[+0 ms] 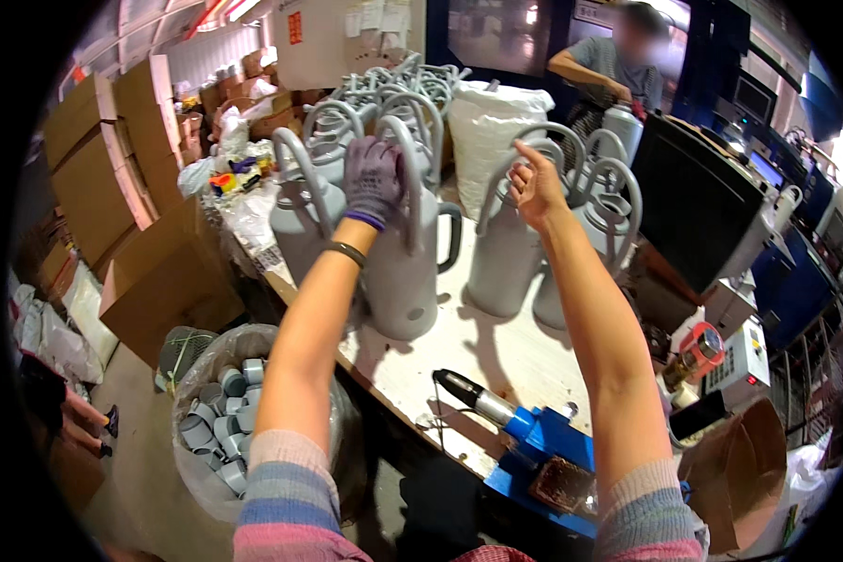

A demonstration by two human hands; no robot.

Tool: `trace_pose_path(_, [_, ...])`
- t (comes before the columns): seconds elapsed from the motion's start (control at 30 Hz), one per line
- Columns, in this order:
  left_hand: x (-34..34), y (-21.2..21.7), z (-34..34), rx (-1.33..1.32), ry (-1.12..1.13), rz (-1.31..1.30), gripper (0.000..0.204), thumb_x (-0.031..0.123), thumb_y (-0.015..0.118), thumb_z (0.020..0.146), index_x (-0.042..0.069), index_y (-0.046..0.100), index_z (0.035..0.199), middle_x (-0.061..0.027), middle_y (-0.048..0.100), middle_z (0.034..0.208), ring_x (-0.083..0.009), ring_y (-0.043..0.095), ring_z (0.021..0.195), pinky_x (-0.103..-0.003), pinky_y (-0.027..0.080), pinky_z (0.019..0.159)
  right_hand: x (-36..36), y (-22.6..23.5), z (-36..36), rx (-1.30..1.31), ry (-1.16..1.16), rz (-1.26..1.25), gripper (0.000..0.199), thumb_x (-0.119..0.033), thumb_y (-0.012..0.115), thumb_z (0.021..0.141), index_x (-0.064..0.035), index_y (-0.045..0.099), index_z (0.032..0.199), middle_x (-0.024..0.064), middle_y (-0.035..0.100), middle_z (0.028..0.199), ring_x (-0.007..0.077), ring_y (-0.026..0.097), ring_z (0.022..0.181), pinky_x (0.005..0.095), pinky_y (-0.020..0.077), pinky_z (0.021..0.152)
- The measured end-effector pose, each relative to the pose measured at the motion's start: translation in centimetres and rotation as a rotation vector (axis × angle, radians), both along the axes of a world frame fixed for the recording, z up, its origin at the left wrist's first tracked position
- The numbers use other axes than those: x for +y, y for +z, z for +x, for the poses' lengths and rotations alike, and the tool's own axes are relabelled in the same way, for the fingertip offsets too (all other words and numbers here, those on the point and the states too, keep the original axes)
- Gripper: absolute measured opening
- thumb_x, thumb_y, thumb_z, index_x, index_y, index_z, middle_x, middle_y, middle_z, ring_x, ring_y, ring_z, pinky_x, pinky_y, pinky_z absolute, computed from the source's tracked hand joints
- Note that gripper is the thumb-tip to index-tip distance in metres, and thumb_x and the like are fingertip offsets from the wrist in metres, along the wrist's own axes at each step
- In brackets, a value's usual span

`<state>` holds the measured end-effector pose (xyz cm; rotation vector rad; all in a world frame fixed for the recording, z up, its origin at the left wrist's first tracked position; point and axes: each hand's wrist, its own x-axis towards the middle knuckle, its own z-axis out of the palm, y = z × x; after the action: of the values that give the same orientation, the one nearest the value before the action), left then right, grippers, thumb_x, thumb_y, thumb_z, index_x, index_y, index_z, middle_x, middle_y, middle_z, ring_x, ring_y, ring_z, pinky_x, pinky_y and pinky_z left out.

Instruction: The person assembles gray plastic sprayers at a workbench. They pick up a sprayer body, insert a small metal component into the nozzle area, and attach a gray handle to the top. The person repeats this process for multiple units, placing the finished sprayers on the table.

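Nearest the viewer, a blue bench tool (543, 440) with a black-and-silver handpiece (468, 398) lies at the front edge of the workbench (496, 361). Below the edge on the left, a clear bag of grey caps (217, 421) stands on the floor.

Farther in, the grey jug (405, 276) stands upright on the bench, base down, long axis vertical, its tall hoop handle (412, 159) arching over the top and a dark side grip (451, 236) facing right. The gloved left hand (373, 180) is closed over the hoop near its crown, fingers curled on the bar. The bare right hand (536, 183) is half open, fingers loosely bent, resting against the hoop of the neighbouring jug (508, 253); whether it grips cannot be told.

Judgement: the jug looks like a hollow moulded plastic shell, so light, stiff and smooth-skinned, not fragile. The hoop is the sound hold; the body wall would be slippery.

Beyond, more grey jugs (365, 103) crowd the bench, with a white sack (487, 122) behind them and a second person (618, 61) at work.
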<state>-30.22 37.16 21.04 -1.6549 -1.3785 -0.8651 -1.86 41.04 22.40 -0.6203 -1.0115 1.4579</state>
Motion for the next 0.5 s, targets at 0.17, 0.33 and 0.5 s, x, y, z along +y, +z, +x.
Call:
trace_pose_path(0.17, [-9.5,-3.9,2.3,-0.458,-0.350,0.211,0.051,0.012,0.060,0.088,0.001,0.049,0.136,-0.0215,0.046,0.141,-0.0387,0.037,0.135,-0.049,0.026,0.114,-4.6,1.6,1.1,0.219,-0.334,-0.020,0.032,-0.038,0.067,0.093,-0.0132,0.048,0.087,-0.0027,0.042,0.063,0.0085,0.042,0.048,0.0240,0.0330,0.045])
trace_pose_path(0.33, [-23.1,-12.4,1.2,-1.228,-0.781,-0.214,0.066,0.014,0.066,0.093,0.001,0.033,0.149,-0.0182,0.045,0.144,-0.0282,0.044,0.134,-0.041,0.036,0.112,-24.1,4.9,14.0,0.212,-0.204,0.222,0.038,-0.047,0.044,0.103,-0.0142,0.046,0.084,-0.0082,0.027,0.055,0.0021,0.024,0.042,0.0196,0.0211,0.039])
trace_pose_path(0.5, [-25.4,-13.7,7.5,-1.454,-1.509,-0.700,0.073,0.046,0.050,0.100,-0.003,0.026,0.151,-0.0181,0.044,0.146,-0.0275,0.044,0.134,-0.040,0.036,0.112,-37.5,3.9,25.9,0.456,-0.005,0.174,0.036,-0.042,0.036,0.107,-0.0113,0.042,0.088,-0.0065,0.027,0.053,0.0039,0.025,0.041,0.0220,0.0242,0.040])
